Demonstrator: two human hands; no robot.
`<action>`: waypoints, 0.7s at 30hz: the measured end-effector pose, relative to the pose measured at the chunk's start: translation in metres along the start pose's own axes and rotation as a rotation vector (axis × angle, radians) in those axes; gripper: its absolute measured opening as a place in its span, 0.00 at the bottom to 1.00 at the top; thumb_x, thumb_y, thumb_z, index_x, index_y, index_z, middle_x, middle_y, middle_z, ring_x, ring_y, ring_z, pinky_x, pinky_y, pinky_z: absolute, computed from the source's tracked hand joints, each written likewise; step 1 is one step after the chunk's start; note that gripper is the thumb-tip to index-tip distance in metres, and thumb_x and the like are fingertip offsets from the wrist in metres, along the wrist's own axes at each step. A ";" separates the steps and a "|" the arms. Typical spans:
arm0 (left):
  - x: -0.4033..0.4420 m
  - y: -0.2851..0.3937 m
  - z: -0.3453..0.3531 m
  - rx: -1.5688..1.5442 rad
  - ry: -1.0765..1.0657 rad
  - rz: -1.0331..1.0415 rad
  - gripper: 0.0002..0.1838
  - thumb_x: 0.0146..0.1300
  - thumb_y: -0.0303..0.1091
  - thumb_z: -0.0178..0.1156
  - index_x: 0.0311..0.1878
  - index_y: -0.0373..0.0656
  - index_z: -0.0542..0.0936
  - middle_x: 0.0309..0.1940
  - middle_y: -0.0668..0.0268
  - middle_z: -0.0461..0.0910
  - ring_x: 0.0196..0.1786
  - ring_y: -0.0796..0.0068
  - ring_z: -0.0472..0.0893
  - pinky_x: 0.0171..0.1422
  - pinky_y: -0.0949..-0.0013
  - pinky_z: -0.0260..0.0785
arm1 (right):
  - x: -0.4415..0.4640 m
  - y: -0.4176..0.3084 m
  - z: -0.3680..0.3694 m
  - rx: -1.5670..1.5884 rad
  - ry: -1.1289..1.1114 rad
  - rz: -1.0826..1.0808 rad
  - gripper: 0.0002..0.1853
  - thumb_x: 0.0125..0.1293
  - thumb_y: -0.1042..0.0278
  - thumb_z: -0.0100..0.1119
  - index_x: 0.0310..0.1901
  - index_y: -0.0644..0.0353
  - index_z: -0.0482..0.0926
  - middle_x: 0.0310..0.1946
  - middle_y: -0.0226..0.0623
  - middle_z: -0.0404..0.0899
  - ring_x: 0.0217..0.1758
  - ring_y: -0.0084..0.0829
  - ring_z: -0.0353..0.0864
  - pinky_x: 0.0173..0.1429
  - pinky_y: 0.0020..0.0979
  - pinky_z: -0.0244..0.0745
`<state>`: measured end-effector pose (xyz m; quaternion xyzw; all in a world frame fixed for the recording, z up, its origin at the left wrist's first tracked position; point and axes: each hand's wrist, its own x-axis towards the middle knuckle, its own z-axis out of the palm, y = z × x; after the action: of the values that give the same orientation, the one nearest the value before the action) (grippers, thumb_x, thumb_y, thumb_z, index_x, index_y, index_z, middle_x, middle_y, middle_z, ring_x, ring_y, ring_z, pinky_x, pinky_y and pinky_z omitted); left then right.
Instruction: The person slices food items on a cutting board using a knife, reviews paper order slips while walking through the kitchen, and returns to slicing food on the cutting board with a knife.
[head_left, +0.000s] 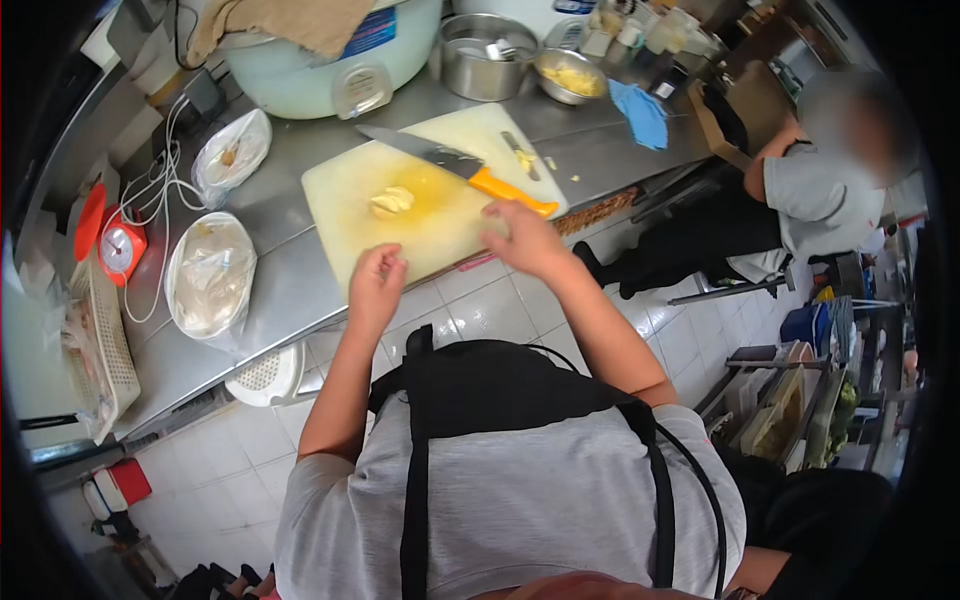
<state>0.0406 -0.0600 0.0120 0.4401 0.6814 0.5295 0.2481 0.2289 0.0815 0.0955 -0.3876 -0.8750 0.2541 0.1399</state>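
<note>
A pale cutting board (pixel 340 200) lies on the steel counter, with a yellow stain in its middle. Peeled pale pieces (pixel 392 202) sit in a small heap on it. Across the board's far part rests a large knife with an orange handle (pixel 512 192), its blade pointing to the upper left. My right hand (pixel 522 238) is just below that handle, fingers apart and holding nothing. Over the board's near edge is my left hand (pixel 378 282), its fingers curled together; whether anything small is between them is hidden. A smaller blade (pixel 520 156) lies near the board's right edge.
Behind the board stand a steel pot (pixel 487 80), a bowl of yellow pieces (pixel 570 80) and a large tub (pixel 300 80). Plastic-lined containers (pixel 212 275), white cables and an orange scale (pixel 120 245) are to the left. A blue cloth (pixel 640 112) and a seated person (pixel 820 190) are right.
</note>
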 end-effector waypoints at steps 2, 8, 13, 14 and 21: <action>0.022 0.008 -0.030 0.235 0.134 0.124 0.12 0.54 0.27 0.60 0.43 0.40 0.77 0.36 0.60 0.75 0.38 0.65 0.75 0.44 0.67 0.68 | 0.033 0.004 0.011 -0.106 0.090 0.045 0.20 0.53 0.59 0.60 0.46 0.59 0.74 0.45 0.45 0.74 0.50 0.44 0.73 0.55 0.40 0.67; 0.061 -0.014 -0.032 0.377 0.118 0.260 0.15 0.50 0.28 0.61 0.43 0.40 0.77 0.40 0.58 0.73 0.44 0.57 0.72 0.51 0.62 0.65 | 0.077 0.017 0.038 -0.330 0.031 0.242 0.24 0.51 0.59 0.61 0.50 0.55 0.71 0.47 0.41 0.70 0.53 0.43 0.69 0.56 0.42 0.65; 0.070 -0.016 -0.017 0.453 0.155 0.252 0.15 0.45 0.31 0.64 0.40 0.44 0.79 0.41 0.61 0.73 0.45 0.58 0.70 0.49 0.61 0.64 | 0.087 0.027 0.048 -0.434 0.004 0.221 0.20 0.54 0.61 0.58 0.50 0.51 0.70 0.45 0.41 0.71 0.49 0.42 0.71 0.52 0.43 0.67; 0.070 -0.014 -0.016 0.472 0.158 0.248 0.15 0.45 0.31 0.64 0.39 0.45 0.79 0.41 0.62 0.73 0.45 0.59 0.70 0.49 0.61 0.64 | 0.089 0.033 0.049 -0.445 0.001 0.186 0.19 0.55 0.62 0.57 0.50 0.50 0.70 0.44 0.41 0.72 0.48 0.43 0.71 0.51 0.43 0.67; 0.079 -0.014 -0.017 0.476 0.186 0.263 0.12 0.45 0.29 0.64 0.37 0.43 0.79 0.39 0.62 0.73 0.44 0.60 0.70 0.48 0.61 0.64 | 0.077 -0.002 0.027 -0.224 -0.145 0.181 0.16 0.60 0.64 0.50 0.50 0.54 0.69 0.33 0.49 0.76 0.38 0.49 0.76 0.44 0.43 0.72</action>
<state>-0.0162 -0.0008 0.0142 0.5202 0.7434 0.4204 0.0035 0.1647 0.1285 0.0780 -0.4589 -0.8671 0.1938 0.0090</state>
